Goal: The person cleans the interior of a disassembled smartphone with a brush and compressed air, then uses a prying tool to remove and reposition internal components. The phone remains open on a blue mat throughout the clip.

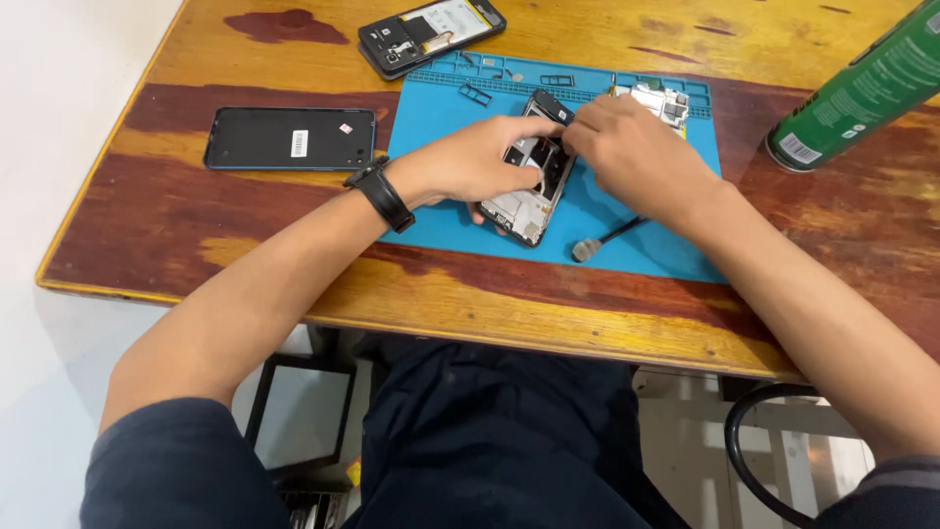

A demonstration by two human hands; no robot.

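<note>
Left hand: gripping the opened phone on a blue mat
Right hand: fingers pinched together at the phone's top — contents hidden

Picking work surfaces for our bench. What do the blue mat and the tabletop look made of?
Blue mat: looks like silicone or soft rubber, matte, with moulded little compartments along its far edge. Tabletop: wood, glossy varnish, grain showing, darker reddish patches where the finish seems worn or stained. Both hands, left hand and right hand, work an opened phone on the mat.

Dark navy sleeves, black wristwatch
</note>
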